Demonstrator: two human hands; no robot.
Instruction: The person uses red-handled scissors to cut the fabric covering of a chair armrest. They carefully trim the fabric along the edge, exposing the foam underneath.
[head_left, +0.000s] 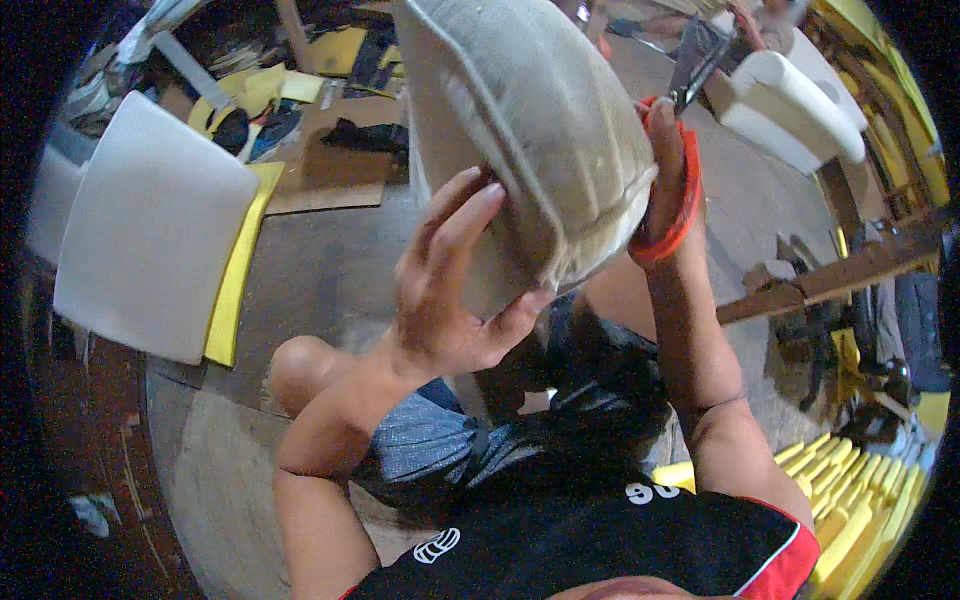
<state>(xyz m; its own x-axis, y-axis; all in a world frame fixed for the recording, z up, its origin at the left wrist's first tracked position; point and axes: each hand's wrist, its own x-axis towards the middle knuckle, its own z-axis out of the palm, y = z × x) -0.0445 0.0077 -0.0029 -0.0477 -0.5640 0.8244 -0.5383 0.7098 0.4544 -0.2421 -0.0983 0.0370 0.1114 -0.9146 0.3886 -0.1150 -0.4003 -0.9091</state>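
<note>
- The left hand point(455, 290) has its grip closed on the lower edge of a beige fabric-covered cushion point(530, 130), fingers spread up the near face and thumb hooked under the rim.
- The cushion is held up in the air in front of the person's chest, above the lap, tilted with its seamed edge facing right.
- The right hand point(668, 170) sits just beside the cushion's right edge, its grip closed through the red handles of a pair of scissors point(680, 175); the dark blades point up and away.
- Whether the blades touch the fabric cannot be told.
- On the floor to the left lies 1 white foam slab point(150, 225) on top of a yellow foam sheet point(232, 275).
- Upper right lies another white padded piece point(790, 105).
- Yellow foam strips point(850, 490) are stacked at lower right.
</note>
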